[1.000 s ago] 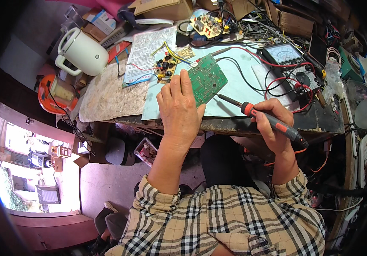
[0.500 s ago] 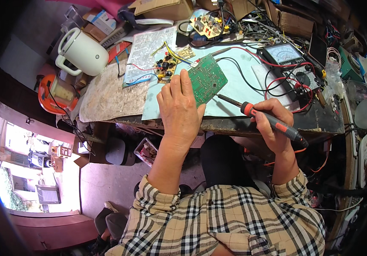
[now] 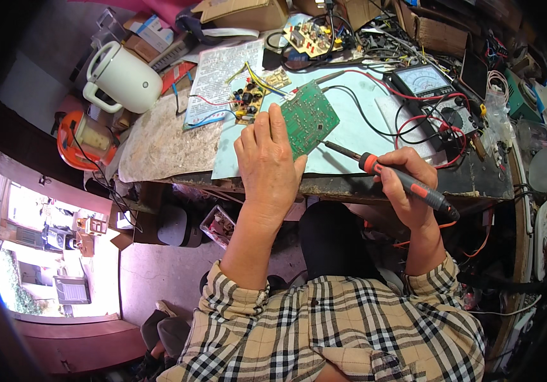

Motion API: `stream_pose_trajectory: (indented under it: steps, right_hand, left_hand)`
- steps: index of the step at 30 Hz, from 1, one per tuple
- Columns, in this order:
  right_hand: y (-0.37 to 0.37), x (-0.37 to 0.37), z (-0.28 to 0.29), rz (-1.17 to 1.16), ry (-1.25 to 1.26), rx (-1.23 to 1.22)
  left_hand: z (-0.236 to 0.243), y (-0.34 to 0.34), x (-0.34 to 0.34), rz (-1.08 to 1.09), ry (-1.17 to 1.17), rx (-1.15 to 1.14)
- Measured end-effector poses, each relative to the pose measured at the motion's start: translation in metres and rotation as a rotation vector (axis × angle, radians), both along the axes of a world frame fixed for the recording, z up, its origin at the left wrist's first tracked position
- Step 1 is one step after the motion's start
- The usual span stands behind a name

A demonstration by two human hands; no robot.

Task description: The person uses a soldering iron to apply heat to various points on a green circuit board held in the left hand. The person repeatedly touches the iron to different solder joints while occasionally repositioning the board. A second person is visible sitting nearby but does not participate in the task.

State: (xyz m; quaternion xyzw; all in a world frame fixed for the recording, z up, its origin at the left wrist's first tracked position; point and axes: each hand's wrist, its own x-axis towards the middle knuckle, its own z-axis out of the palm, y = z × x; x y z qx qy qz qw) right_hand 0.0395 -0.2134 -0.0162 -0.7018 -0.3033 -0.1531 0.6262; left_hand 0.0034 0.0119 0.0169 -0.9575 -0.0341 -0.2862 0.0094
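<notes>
My left hand (image 3: 265,156) grips a green circuit board (image 3: 312,118) by its left part, fingers pressed over the edge. Wires run from the board's upper part toward a second board with black and yellow components (image 3: 248,95), lying on the light blue sheet (image 3: 356,108). In my right hand (image 3: 407,184) is a soldering iron (image 3: 419,188) with a grey and red handle; its tip is at the green board's lower right edge, near a small black chip, and whether it touches is unclear. An analog multimeter (image 3: 422,80) with red and black leads lies to the right.
A white kettle (image 3: 127,79) and an orange container (image 3: 70,140) stand at the left. Another board (image 3: 312,35), cardboard boxes (image 3: 241,13) and tangled cables crowd the back. Below the bench's front edge (image 3: 464,191) is a bin (image 3: 216,226). A person's legs (image 3: 165,334) show at lower left.
</notes>
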Motion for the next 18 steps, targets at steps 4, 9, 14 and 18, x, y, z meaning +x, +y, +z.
stream_pose_trajectory:
  steps: [4,9,14,18]
  right_hand:
    - [-0.0002,-0.0001,0.0009,0.004,0.002,-0.005]
    - [0.0005,-0.0009,0.0011,0.006,0.01,0.014]
    - [-0.0007,-0.0005,0.001,0.017,0.011,0.006]
    - [-0.0005,-0.0004,0.0003,0.02,0.018,0.012]
  left_hand:
    - [-0.0005,0.0006,0.0,0.003,-0.001,0.001]
    - [-0.0011,0.0006,0.0003,0.006,-0.001,0.009]
    - [-0.0011,0.0007,0.0006,0.002,0.0,0.001]
    - [-0.0005,0.0006,-0.0003,0.0,-0.003,-0.006]
